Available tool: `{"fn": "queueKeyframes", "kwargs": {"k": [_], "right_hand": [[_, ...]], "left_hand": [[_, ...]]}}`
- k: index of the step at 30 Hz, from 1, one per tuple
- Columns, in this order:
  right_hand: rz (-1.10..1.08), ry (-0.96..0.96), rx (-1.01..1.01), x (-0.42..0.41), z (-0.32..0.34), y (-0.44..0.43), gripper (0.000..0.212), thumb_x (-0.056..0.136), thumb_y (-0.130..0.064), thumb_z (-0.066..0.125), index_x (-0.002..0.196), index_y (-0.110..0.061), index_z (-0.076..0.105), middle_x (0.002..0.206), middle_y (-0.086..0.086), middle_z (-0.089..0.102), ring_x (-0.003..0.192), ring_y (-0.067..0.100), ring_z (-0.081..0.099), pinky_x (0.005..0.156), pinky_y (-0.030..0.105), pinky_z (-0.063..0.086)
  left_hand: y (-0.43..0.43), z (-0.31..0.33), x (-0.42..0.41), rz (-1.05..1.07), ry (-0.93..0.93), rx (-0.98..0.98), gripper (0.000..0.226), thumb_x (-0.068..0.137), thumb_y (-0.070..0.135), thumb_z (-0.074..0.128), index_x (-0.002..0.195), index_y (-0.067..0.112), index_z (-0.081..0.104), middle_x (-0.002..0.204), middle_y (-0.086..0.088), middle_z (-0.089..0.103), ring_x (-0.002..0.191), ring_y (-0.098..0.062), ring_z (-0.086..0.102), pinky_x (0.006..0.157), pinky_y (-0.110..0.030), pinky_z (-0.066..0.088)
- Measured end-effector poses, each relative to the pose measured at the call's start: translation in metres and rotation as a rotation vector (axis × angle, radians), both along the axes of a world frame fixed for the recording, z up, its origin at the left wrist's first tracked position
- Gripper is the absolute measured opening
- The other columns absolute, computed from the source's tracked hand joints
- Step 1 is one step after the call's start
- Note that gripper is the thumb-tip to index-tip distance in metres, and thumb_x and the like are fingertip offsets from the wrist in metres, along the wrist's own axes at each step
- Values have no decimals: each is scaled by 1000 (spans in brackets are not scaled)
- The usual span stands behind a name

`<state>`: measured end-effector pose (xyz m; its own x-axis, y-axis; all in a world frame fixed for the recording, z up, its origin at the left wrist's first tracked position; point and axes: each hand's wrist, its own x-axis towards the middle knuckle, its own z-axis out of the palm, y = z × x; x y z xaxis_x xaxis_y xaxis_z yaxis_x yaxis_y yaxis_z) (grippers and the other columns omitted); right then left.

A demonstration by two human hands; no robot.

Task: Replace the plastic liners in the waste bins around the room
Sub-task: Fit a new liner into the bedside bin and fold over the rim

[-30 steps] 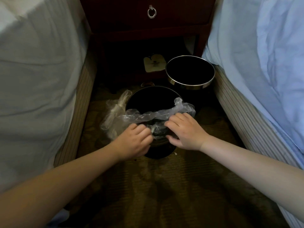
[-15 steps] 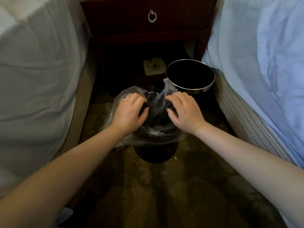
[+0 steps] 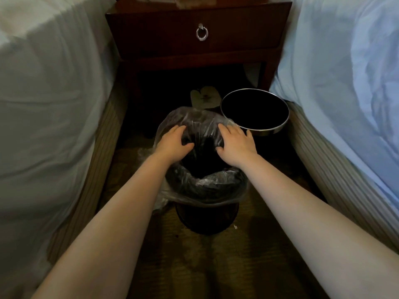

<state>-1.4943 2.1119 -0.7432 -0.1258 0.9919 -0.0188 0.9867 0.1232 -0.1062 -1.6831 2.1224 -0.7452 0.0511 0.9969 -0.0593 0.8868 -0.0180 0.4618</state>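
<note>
Left bed: fills the left side of the frame, draped in grey-white sheet, striped base showing along its lower edge.
Right bed: fills the right side, pale blue sheet, striped base beneath.
Carpet: dark patterned floor in the aisle between the beds, lower centre.
Nightstand: dark wood, top centre, one drawer with a metal ring pull; open shadowed space below.
Waste bin: dark, round, standing upright at centre frame on the carpet; long axis vertical, mouth facing up toward the camera.
Plastic liner: clear film, draped over the bin's mouth; near edge folded outward over the rim, far edge raised as a loose hood at centre, excess hanging at the bin's left side.
Second bin: right of centre, above the first, upright, chrome rim, dark interior, no liner visible; close against the right bed's base.
Left hand: fingers spread and slightly curled, palm down, pressing on the liner at the mouth's left side; not closed around it.
Right hand: fingers splayed, palm down on the liner at the mouth's right side; no pinch visible.
Card: pale, lying in the shadow under the nightstand, just above the liner.
</note>
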Motion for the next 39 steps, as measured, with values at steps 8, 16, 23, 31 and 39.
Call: {"fn": "queueKeyframes", "kwargs": {"k": [8, 16, 23, 31, 39], "right_hand": [[-137, 337, -216, 23, -17, 17, 61, 98, -42, 51, 152, -24, 26, 143, 7, 48, 121, 29, 53, 91, 40, 51], [-252, 563, -292, 41, -25, 7, 34, 99, -37, 51, 116, -10, 61, 103, 3, 63, 99, 25, 61, 84, 36, 49], [-392, 899, -451, 59, -20, -9, 65, 96, -60, 39, 138, -11, 49, 131, 11, 56, 121, 32, 52, 92, 39, 44], [-339, 807, -200, 73, -33, -20, 30, 100, -34, 47, 85, -16, 65, 86, 4, 65, 90, 24, 63, 74, 32, 49], [-501, 1215, -588, 78, -31, -24, 50, 92, -55, 53, 126, -18, 57, 118, 5, 65, 102, 21, 60, 76, 35, 49]], "left_hand": [[14, -13, -3, 115, -116, -195, 67, 89, 50, 59, 144, 19, 36, 142, -8, 47, 125, -29, 48, 95, -36, 43], [0, -28, -24, 242, -227, -336, 70, 88, 55, 56, 140, 9, 43, 138, -12, 50, 123, -31, 49, 93, -35, 40], [-16, -6, 14, 14, 277, 219, 57, 92, 44, 52, 138, 14, 39, 144, -9, 37, 133, -30, 33, 102, -47, 37], [-25, -13, 64, -370, 107, 25, 38, 94, 51, 47, 95, 16, 62, 96, -1, 53, 92, -21, 54, 83, -40, 49], [-44, -17, 87, -486, -88, -277, 50, 89, 58, 50, 77, 10, 62, 72, -3, 56, 71, -21, 55, 68, -35, 45]]}}
